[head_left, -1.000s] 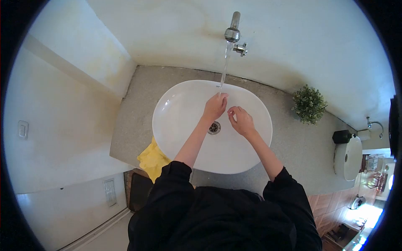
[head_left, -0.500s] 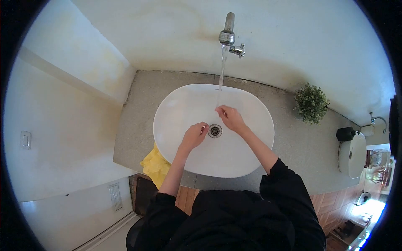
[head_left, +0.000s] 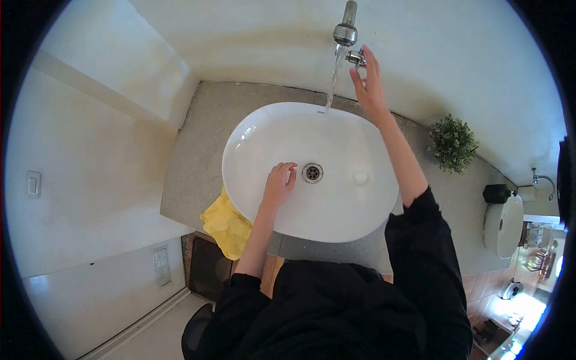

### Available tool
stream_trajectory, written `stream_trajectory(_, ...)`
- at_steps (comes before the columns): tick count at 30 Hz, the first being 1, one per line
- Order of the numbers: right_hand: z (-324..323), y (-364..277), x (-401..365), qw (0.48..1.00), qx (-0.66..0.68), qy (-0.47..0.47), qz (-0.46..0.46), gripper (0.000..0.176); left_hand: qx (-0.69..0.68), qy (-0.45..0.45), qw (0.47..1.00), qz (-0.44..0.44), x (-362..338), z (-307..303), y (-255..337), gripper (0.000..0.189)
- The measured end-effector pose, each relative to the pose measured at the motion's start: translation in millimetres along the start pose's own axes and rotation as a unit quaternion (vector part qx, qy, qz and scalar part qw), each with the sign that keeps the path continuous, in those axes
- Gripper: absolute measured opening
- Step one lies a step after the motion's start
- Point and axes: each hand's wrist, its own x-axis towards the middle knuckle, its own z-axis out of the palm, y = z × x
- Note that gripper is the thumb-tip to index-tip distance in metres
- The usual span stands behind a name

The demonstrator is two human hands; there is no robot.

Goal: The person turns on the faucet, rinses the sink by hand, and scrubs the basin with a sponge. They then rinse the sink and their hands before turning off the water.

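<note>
Water runs from the wall faucet point(head_left: 345, 34) into the white sink point(head_left: 252, 135). My right hand point(head_left: 370, 84) is raised beside the faucet's side valve point(head_left: 356, 57), thumb and fingers apart around it; whether they touch it I cannot tell. Over the basin, left of the drain point(head_left: 312, 173), my left hand point(head_left: 280, 183) hangs with loosely curled fingers; nothing shows in it. A small round whitish object point(head_left: 360, 178) lies in the basin, right of the drain.
A yellow cloth point(head_left: 227, 225) hangs over the counter's front edge at the sink's left. Right of the sink stands a green plant point(head_left: 453, 144). Farther right are a black dispenser point(head_left: 496, 193) and a second sink point(head_left: 510, 227).
My right hand has moved up from the basin to the valve. My left hand has stayed near the drain. The small whitish object now shows in the basin, and the view has shifted slightly.
</note>
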Motion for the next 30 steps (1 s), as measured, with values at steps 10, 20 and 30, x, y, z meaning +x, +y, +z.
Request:
stream_trajectory(10, 2, 31, 13, 0.994, -0.001, -0.110, -0.004, 0.041, 0.052, -0.150, 0.979, 0.131, 15, 45, 48, 0.020)
stream_trajectory(20, -6, 25, 17, 0.992, 0.004, -0.126, 0.027, 0.035, 0.021, -0.183, 0.969, 0.163, 35, 133, 59, 0.035)
stream_trajectory(30, -3, 26, 15, 0.993, 0.022, -0.109, 0.030, 0.035, -0.167, 0.115, 0.978, -0.045, 66, 82, -2, 0.041)
